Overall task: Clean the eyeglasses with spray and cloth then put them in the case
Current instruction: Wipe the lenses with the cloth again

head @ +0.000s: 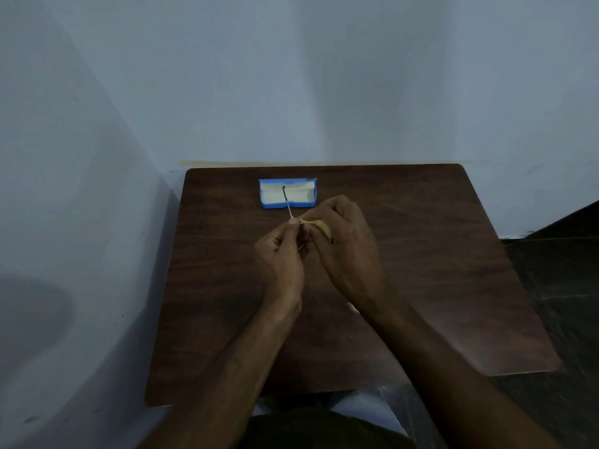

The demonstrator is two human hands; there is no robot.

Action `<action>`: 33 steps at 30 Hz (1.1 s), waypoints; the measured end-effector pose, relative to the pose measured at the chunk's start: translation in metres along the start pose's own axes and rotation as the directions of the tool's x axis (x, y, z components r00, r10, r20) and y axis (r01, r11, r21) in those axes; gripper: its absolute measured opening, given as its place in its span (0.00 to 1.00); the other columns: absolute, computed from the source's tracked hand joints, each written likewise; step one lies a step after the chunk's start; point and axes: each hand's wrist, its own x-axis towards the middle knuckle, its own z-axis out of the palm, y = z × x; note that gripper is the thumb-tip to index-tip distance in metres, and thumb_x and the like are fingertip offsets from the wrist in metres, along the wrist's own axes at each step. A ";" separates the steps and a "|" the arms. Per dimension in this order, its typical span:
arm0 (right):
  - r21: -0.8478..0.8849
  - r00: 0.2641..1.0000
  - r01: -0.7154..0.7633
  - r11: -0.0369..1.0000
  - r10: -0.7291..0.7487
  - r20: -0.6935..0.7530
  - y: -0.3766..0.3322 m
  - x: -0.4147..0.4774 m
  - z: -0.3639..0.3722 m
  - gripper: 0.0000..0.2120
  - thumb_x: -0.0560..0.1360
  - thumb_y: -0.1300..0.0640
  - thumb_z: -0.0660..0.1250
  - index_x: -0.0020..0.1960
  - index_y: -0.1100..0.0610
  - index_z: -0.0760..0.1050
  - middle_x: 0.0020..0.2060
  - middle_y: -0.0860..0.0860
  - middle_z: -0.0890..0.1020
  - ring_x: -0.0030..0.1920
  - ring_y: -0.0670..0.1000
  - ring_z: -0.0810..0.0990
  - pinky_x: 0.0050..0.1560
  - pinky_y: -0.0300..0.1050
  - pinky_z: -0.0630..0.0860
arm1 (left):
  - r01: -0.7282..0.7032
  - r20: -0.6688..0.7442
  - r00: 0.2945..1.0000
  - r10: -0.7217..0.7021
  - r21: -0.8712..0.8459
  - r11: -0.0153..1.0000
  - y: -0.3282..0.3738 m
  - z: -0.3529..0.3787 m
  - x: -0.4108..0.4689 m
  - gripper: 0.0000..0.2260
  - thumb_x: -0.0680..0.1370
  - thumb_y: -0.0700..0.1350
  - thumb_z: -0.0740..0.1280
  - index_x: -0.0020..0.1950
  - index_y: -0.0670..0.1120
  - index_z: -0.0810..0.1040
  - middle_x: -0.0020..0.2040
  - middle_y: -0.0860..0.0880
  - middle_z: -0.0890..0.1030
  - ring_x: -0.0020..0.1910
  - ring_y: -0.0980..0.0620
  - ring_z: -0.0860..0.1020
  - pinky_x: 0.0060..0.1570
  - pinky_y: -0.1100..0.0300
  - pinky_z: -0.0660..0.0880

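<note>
Both hands meet above the middle of the dark wooden table. My left hand pinches the thin-framed eyeglasses, of which one temple arm sticks up and away toward the case; the lenses are mostly hidden between the hands. My right hand holds a yellow cloth pressed against the glasses. A blue case with a cream lining lies open at the far side of the table, just beyond the hands. No spray bottle is in view.
The table stands against a pale blue wall, with another wall close on the left. A dark tiled floor lies to the right. A small pale scrap lies on the table by my right wrist.
</note>
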 end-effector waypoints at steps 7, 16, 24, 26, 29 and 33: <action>-0.200 1.000 0.011 0.980 -0.016 -0.025 0.005 -0.005 -0.006 0.05 0.80 0.56 0.70 0.54 0.57 0.81 0.53 0.53 0.77 0.51 0.49 0.73 0.44 0.42 0.71 | -0.124 -0.049 0.991 0.124 0.018 0.992 0.002 -0.003 -0.002 0.13 0.87 0.43 0.63 0.59 0.40 0.86 0.50 0.48 0.89 0.52 0.52 0.88 0.56 0.53 0.84; 0.032 0.991 -0.116 0.993 0.118 -0.064 -0.001 -0.002 0.004 0.06 0.79 0.57 0.70 0.54 0.57 0.82 0.52 0.50 0.78 0.50 0.47 0.77 0.46 0.31 0.70 | -0.098 -0.014 0.995 0.099 0.072 0.993 0.005 -0.007 0.004 0.12 0.86 0.43 0.65 0.58 0.42 0.87 0.51 0.48 0.89 0.53 0.50 0.88 0.60 0.44 0.83; 0.132 0.978 -0.061 0.989 0.086 -0.192 -0.016 -0.004 0.005 0.04 0.79 0.61 0.73 0.53 0.56 0.83 0.51 0.48 0.81 0.50 0.45 0.81 0.48 0.35 0.75 | -0.025 0.053 0.998 0.021 0.071 0.997 0.008 -0.003 0.002 0.11 0.85 0.42 0.66 0.51 0.46 0.88 0.47 0.45 0.89 0.51 0.45 0.88 0.56 0.46 0.84; 0.118 0.990 -0.023 0.993 0.039 -0.134 -0.022 -0.003 0.006 0.04 0.79 0.62 0.72 0.53 0.56 0.84 0.51 0.48 0.81 0.51 0.45 0.80 0.49 0.33 0.74 | -0.010 0.052 0.999 0.005 0.082 0.997 0.006 -0.003 -0.001 0.12 0.86 0.41 0.64 0.51 0.46 0.88 0.47 0.47 0.89 0.50 0.48 0.88 0.50 0.54 0.85; 0.089 0.996 -0.067 0.994 0.071 -0.045 -0.019 0.000 0.003 0.06 0.78 0.59 0.72 0.55 0.54 0.84 0.52 0.46 0.80 0.51 0.40 0.77 0.46 0.30 0.72 | -0.003 0.050 0.999 -0.002 0.090 0.996 0.004 -0.004 -0.002 0.14 0.86 0.41 0.64 0.48 0.50 0.87 0.46 0.49 0.89 0.50 0.51 0.88 0.47 0.59 0.83; 0.048 0.995 -0.096 0.994 0.096 -0.003 -0.008 0.009 0.000 0.09 0.77 0.57 0.74 0.57 0.52 0.83 0.54 0.46 0.78 0.50 0.39 0.74 0.43 0.33 0.74 | -0.089 0.062 0.995 0.082 0.119 0.989 0.003 -0.003 0.005 0.15 0.85 0.43 0.66 0.41 0.52 0.87 0.45 0.40 0.88 0.49 0.43 0.86 0.55 0.39 0.83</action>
